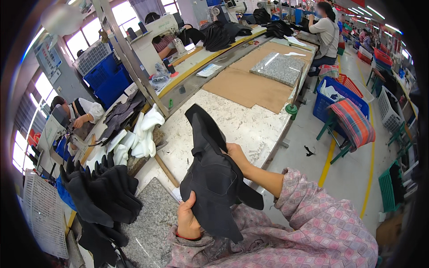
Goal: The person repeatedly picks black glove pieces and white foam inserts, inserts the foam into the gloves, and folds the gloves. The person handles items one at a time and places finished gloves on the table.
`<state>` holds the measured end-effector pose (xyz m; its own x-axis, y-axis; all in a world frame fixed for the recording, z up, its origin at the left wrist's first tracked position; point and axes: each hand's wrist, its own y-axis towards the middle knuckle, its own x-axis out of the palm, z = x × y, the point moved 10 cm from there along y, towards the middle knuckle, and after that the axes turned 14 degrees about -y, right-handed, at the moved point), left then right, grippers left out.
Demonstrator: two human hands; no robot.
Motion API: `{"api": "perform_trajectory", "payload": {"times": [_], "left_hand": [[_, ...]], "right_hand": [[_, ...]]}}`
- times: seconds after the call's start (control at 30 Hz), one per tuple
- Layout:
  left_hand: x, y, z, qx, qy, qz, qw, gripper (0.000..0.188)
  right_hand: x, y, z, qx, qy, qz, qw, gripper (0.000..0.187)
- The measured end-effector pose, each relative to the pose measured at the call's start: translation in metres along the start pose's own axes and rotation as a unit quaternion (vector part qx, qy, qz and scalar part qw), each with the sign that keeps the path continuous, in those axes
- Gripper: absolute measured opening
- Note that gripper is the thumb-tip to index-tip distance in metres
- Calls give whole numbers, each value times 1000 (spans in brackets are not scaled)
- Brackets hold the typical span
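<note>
Both hands hold a black boot upper [210, 178] over the near edge of the white worktable [214, 123]. My left hand [189, 219] grips its lower left edge, thumb on top and fingers underneath. On its far right side, my right hand [235, 158] is closed around the material, with the fingertips hidden behind it. Folded flaps stand up at the top of the upper, and another sticks out at the lower right. Beside it on the table lies a hammer with a wooden handle [166, 170]. More black boot uppers [105, 192] are piled to the left.
A grey granite slab [149, 228] lies at near left; another slab [278, 68] rests on brown cardboard [243, 85]. White shaped pieces [147, 127] are heaped by a metal post [129, 53]. Right of the table stand a blue basket [328, 96] and a cloth-covered stool [353, 123]. Co-workers sit at sewing machines.
</note>
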<state>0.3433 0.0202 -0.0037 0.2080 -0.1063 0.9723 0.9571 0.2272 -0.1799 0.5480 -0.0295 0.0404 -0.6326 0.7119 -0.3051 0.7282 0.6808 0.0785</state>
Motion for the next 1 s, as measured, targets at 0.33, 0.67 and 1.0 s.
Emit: {"api": "perform_trajectory", "payload": {"times": [0.33, 0.67, 1.0], "left_hand": [[24, 9, -5, 13, 94, 22, 995, 47], [-8, 27, -6, 20, 53, 81, 995, 43], [-10, 32, -17, 49, 48, 71, 995, 42]], "right_hand": [[-14, -76, -78, 107, 533, -281, 791, 36], [-7, -36, -50, 49, 187, -13, 981, 32], [2, -17, -23, -24, 127, 38, 991, 41]]}}
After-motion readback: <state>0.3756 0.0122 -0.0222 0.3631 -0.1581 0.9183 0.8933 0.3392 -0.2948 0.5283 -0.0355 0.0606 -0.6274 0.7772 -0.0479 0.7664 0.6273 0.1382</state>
